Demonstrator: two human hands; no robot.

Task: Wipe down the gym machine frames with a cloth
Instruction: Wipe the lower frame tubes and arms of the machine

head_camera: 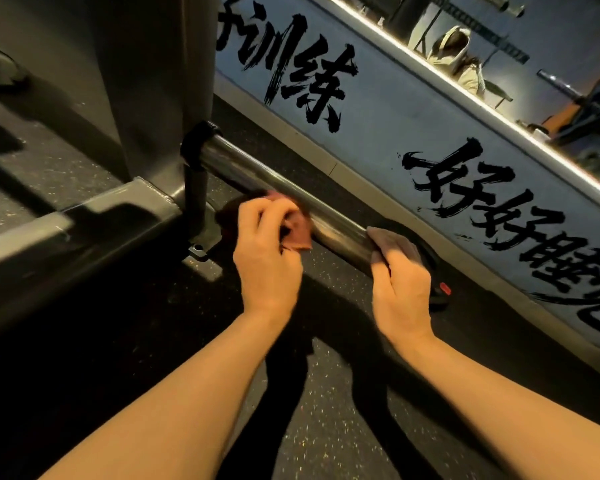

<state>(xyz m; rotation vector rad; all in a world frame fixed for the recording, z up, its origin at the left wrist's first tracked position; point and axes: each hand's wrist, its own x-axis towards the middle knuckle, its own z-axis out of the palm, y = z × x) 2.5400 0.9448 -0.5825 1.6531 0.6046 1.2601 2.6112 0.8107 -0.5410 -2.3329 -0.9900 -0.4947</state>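
Landmark: the steel bar [274, 188], a round polished tube running low over the floor, slanting down from a black collar [196, 142] on the machine frame [146, 81].

Floor [326, 427]: dark speckled rubber, beneath the bar, crossed by heavy shadows.

Wall panel [395, 133]: pale, painted with large black brush characters, behind the bar and roughly parallel to it. A lit strip runs along its upper edge.

Machine frame: grey upright at the bar's upper end, with a grey base beam [84, 220] branching off below the collar.

Left hand [267, 258]: at mid-bar, on the near side, fingers curled round a reddish cloth [297, 230] bunched against the tube.

Right hand [400, 289]: at the bar's lower end, fingers wrapped over the tube, clasping a greyish cloth [392, 242] draped across it.

Small red-tipped part [444, 289]: just past the right hand; too dark to identify.
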